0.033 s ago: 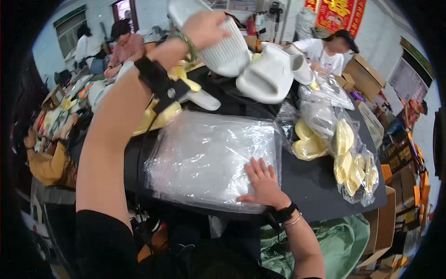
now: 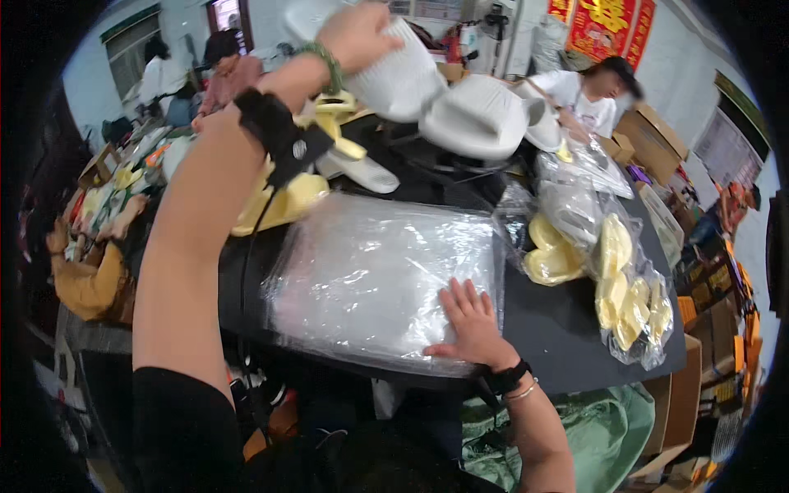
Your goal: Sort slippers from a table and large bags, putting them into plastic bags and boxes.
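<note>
High over the far side of the table, my left hand (image 2: 357, 37) is closed around pale grey slippers (image 2: 401, 86), blurred and partly cut off by the upper edge. My right hand (image 2: 475, 330) lies flat, fingers spread, on the right front part of a stack of clear plastic bags (image 2: 370, 271). More grey slippers (image 2: 477, 123) are heaped just right of the held ones. Yellow slippers (image 2: 297, 197) and a flat grey slipper (image 2: 368, 172) sit behind the stack, partly hidden by my left forearm.
Bagged yellow slippers (image 2: 555, 261) and bagged grey ones (image 2: 571, 205) lie on the black table (image 2: 551, 349) at the right. Across it, a person in white (image 2: 588, 103) works. Cardboard boxes (image 2: 678, 394) stand at the right; green sacking (image 2: 567, 435) hangs below the front edge.
My left hand has shifted slightly up and to the left with the grey slippers. My right hand stays flat on the bags. The whole view has moved a little.
</note>
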Demonstrator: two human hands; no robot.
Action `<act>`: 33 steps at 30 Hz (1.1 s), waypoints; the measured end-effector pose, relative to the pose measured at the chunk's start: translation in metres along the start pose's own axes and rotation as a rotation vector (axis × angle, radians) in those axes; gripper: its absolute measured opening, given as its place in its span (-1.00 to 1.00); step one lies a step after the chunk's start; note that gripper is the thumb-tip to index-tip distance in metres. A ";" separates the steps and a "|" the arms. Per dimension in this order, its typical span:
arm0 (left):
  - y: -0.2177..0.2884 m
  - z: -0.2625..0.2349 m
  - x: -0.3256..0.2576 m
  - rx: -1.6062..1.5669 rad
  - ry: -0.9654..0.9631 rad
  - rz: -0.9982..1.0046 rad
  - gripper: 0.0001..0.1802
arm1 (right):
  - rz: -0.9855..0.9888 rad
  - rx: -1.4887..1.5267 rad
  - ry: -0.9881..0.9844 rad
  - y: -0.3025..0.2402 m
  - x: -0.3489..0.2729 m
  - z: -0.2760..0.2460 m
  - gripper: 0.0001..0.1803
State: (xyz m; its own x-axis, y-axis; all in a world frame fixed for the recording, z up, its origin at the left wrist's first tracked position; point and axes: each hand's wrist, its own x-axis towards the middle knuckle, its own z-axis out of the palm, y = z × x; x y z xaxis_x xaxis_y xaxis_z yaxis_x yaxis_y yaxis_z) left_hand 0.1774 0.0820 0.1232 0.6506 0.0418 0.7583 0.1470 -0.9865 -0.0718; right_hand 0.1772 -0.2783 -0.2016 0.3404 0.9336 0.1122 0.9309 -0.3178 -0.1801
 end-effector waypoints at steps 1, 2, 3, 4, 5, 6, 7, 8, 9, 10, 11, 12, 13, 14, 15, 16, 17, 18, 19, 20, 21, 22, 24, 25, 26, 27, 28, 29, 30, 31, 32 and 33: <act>-0.038 -0.013 0.006 -0.057 -0.013 -0.149 -0.59 | 0.008 0.000 -0.016 -0.003 0.002 -0.003 0.31; -0.040 -0.023 0.006 0.011 0.090 -0.257 -0.60 | 0.036 -0.027 -0.040 0.000 0.001 -0.004 0.32; -0.044 -0.039 0.007 0.093 0.199 -0.360 -0.60 | 0.055 -0.033 -0.052 0.001 -0.001 -0.007 0.32; -0.061 -0.049 0.001 0.125 0.195 -0.372 -0.60 | 0.073 -0.040 -0.064 0.002 -0.003 -0.009 0.32; -0.089 -0.064 -0.001 0.163 0.278 -0.410 -0.63 | 0.077 -0.039 -0.065 0.001 -0.004 -0.012 0.32; -0.126 -0.086 -0.006 0.214 0.365 -0.449 -0.65 | 0.068 -0.037 -0.064 -0.002 -0.002 -0.014 0.32; -0.179 -0.110 -0.021 0.424 0.373 -0.394 -0.62 | 0.051 -0.024 -0.050 -0.007 0.000 -0.012 0.32; -0.229 -0.133 -0.040 0.647 0.375 -0.330 -0.59 | 0.015 0.004 -0.023 -0.011 0.004 -0.011 0.31; -0.234 -0.113 -0.055 0.583 0.339 -0.528 -0.61 | 0.046 0.008 -0.038 -0.007 0.001 -0.013 0.31; -0.230 -0.097 -0.076 0.511 0.301 -0.724 -0.62 | 0.078 0.008 -0.051 -0.004 -0.003 -0.014 0.31; -0.245 -0.103 -0.100 0.474 0.097 -0.863 -0.57 | 0.054 0.012 -0.040 -0.004 -0.004 -0.014 0.31; -0.259 -0.100 -0.127 0.497 -0.001 -1.010 -0.56 | 0.050 0.014 -0.040 -0.005 -0.003 -0.013 0.32; -0.282 -0.110 -0.159 0.563 -0.189 -1.043 -0.54 | 0.038 0.018 -0.039 -0.008 0.001 -0.011 0.32; -0.292 -0.101 -0.188 0.487 -0.163 -1.145 -0.58 | 0.035 0.017 -0.035 -0.008 0.001 -0.010 0.32; -0.294 -0.078 -0.208 0.456 -0.092 -1.209 -0.62 | 0.058 -0.003 -0.047 -0.006 -0.002 -0.010 0.32; -0.291 -0.051 -0.218 0.450 -0.180 -1.199 -0.64 | 0.101 -0.028 -0.062 -0.002 -0.007 -0.012 0.31; -0.315 -0.056 -0.242 0.462 -0.151 -1.245 -0.63 | 0.095 -0.026 -0.053 -0.005 -0.006 -0.013 0.31; -0.322 -0.033 -0.249 0.578 -0.376 -1.094 -0.63 | 0.100 -0.032 -0.049 -0.004 -0.009 -0.014 0.30; -0.331 -0.012 -0.251 0.643 -0.486 -0.993 -0.64 | 0.115 -0.041 -0.045 -0.002 -0.013 -0.015 0.29; -0.388 -0.088 -0.278 0.936 -0.622 -0.821 -0.62 | 0.050 0.004 -0.002 -0.007 -0.004 -0.011 0.29; -0.405 -0.071 -0.289 0.925 -0.232 -0.949 -0.58 | 0.006 -0.013 0.017 -0.004 -0.003 -0.006 0.29; -0.432 -0.094 -0.286 0.946 -0.503 -0.803 -0.51 | -0.038 -0.031 0.038 -0.002 -0.003 -0.002 0.29; -0.439 -0.073 -0.275 0.811 -0.396 -0.747 -0.42 | 0.002 -0.022 0.007 -0.001 -0.003 -0.007 0.29; -0.418 -0.017 -0.276 0.678 -0.319 -0.851 -0.37 | 0.063 -0.045 -0.037 0.001 -0.003 -0.007 0.28; -0.429 -0.041 -0.282 0.681 -0.212 -0.879 -0.31 | 0.032 -0.020 -0.021 -0.002 0.000 -0.007 0.27; -0.457 -0.108 -0.270 0.855 -0.391 -0.728 -0.31 | -0.028 0.049 0.042 -0.001 -0.002 -0.006 0.26; -0.416 -0.014 -0.270 0.602 -0.306 -0.860 -0.35 | 0.052 0.010 -0.014 0.003 -0.004 -0.007 0.26; -0.403 -0.006 -0.269 0.586 -0.305 -0.863 -0.35 | 0.104 -0.010 -0.014 0.005 -0.008 -0.006 0.26; -0.397 -0.008 -0.269 0.596 -0.296 -0.876 -0.35 | 0.069 -0.004 0.011 0.006 -0.008 -0.003 0.25; -0.392 -0.005 -0.264 0.597 -0.336 -0.878 -0.36 | 0.030 0.002 0.032 0.007 -0.009 -0.001 0.24; -0.391 -0.012 -0.260 0.613 -0.376 -0.888 -0.36 | 0.039 0.001 0.038 0.007 -0.009 0.000 0.24; -0.382 -0.012 -0.255 0.592 -0.331 -0.891 -0.38 | 0.032 0.014 0.037 0.008 -0.011 -0.002 0.24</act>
State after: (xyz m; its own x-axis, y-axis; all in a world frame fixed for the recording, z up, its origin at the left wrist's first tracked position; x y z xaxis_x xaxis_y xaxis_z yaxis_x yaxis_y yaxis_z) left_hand -0.0536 0.4468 -0.0353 0.2896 0.8228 0.4890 0.9332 -0.3563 0.0469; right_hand 0.1810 -0.2912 -0.2023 0.3752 0.9160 0.1421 0.9175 -0.3451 -0.1977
